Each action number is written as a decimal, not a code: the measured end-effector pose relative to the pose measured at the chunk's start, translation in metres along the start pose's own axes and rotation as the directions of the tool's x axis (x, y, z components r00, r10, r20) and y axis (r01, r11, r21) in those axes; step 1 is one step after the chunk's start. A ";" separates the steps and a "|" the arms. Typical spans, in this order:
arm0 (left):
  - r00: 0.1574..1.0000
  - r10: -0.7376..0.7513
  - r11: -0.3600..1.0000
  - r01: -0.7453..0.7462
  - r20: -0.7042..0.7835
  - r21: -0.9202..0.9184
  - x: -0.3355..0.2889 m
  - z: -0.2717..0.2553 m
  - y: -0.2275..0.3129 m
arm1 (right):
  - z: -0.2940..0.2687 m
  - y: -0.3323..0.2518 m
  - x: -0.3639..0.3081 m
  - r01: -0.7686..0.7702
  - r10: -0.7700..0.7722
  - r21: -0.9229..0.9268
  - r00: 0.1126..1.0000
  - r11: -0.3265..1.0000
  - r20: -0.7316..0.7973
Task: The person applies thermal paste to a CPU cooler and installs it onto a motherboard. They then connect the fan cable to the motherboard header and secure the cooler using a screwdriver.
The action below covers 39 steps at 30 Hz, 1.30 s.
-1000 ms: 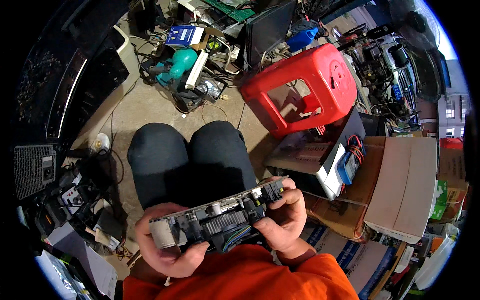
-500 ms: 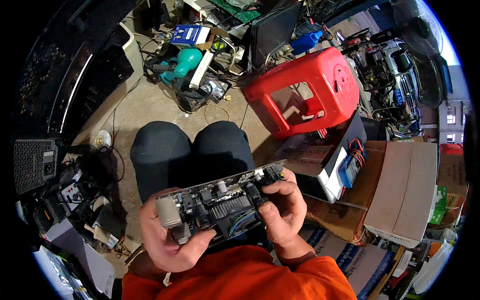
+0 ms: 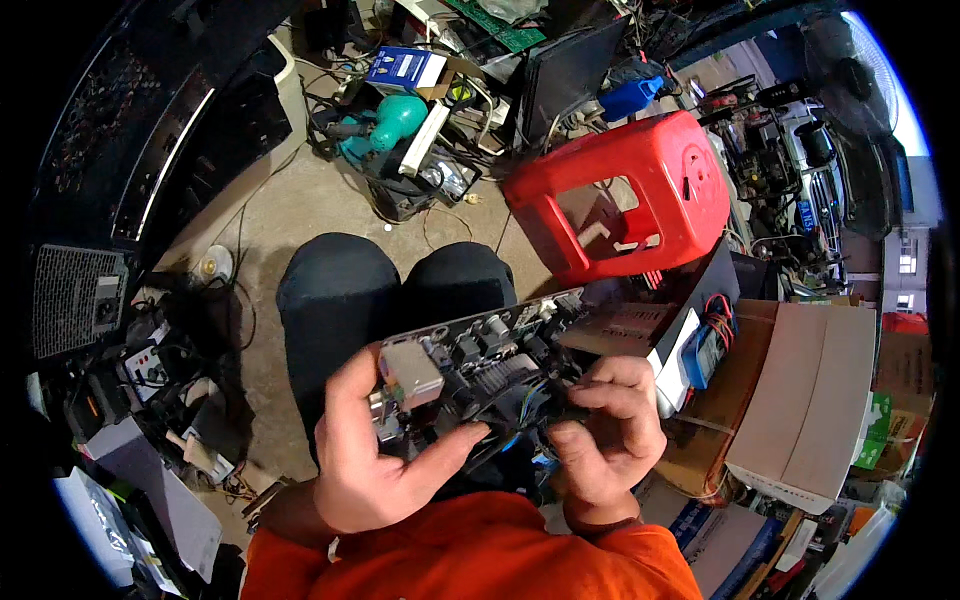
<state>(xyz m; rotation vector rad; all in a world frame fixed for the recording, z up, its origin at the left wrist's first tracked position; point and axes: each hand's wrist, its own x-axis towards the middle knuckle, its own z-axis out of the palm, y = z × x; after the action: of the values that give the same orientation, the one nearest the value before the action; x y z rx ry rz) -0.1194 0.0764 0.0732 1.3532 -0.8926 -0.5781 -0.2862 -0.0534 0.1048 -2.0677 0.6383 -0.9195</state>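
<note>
Circuit board (image 3: 500, 375): left end clasped in left grip (image 3: 372, 472). Right grip (image 3: 608, 438) half-curled by right end; cannot tell hold.

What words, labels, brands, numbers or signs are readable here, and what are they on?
I'll say where print stands, without copying it.
Small blue rectangular plate, far right: white characters, blurred.
Blue-and-white cardboard box: print too small.
Long white cardboard box: print along its lower end, too small.
Held dark rectangular circuit board: nothing legible.
</note>
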 end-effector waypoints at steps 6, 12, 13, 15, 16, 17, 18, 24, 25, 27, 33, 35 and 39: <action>1.000 -0.017 0.999 0.017 0.001 -0.034 0.011 0.003 -0.003 | 0.016 -0.010 0.028 0.070 -0.051 -0.109 0.985 0.992 0.167; 0.994 -0.098 0.994 0.096 -0.046 -0.046 0.022 0.002 -0.009 | 0.028 -0.007 0.044 0.112 -0.061 -0.195 0.967 0.974 0.248; 0.989 -0.141 0.981 0.133 -0.052 -0.140 0.024 0.003 -0.010 | 0.030 -0.005 0.047 0.103 -0.049 -0.202 0.965 0.974 0.257; 0.986 -0.152 0.981 0.143 -0.060 -0.133 0.029 0.003 -0.015 | 0.032 -0.002 0.051 0.082 -0.015 -0.222 0.958 0.972 0.286; 0.984 -0.171 0.976 0.161 -0.056 -0.143 0.032 0.003 -0.018 | 0.034 -0.001 0.053 0.064 0.003 -0.219 0.957 0.974 0.289; 0.977 -0.206 0.963 0.193 -0.050 -0.187 0.034 0.002 -0.020 | 0.036 0.000 0.055 0.063 0.007 -0.226 0.955 0.972 0.296; 0.972 -0.231 0.958 0.220 -0.038 -0.185 0.036 0.001 -0.022 | 0.037 0.001 0.056 0.064 0.010 -0.232 0.953 0.971 0.302; 0.956 -0.292 0.934 0.278 -0.031 -0.222 0.036 0.001 -0.025 | 0.043 0.003 0.063 0.060 0.029 -0.287 0.955 0.956 0.297; 0.957 -0.288 0.944 0.275 -0.044 -0.182 0.036 0.002 -0.025 | 0.043 0.003 0.064 0.066 0.027 -0.298 0.954 0.952 0.298; 0.958 -0.282 0.951 0.272 -0.053 -0.147 0.036 0.002 -0.025 | 0.044 0.002 0.065 0.075 0.024 -0.315 0.954 0.946 0.300; 0.970 -0.240 0.960 0.231 -0.042 -0.156 0.033 0.004 -0.024 | 0.046 0.001 0.069 0.111 0.000 -0.342 0.951 0.933 0.309; 0.978 -0.203 0.977 0.200 -0.050 -0.071 0.032 0.003 -0.023 | 0.047 0.000 0.069 0.095 0.025 -0.364 0.950 0.927 0.312; 0.986 -0.162 0.984 0.164 -0.040 0.069 0.031 0.001 -0.019 | 0.049 -0.001 0.066 0.121 -0.021 -0.334 0.958 0.935 0.287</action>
<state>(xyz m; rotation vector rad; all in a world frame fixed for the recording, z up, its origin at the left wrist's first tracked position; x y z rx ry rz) -0.1001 0.0484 0.0607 1.5075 -0.7856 -0.6514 -0.2069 -0.0764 0.1099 -2.4957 0.6091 -0.5617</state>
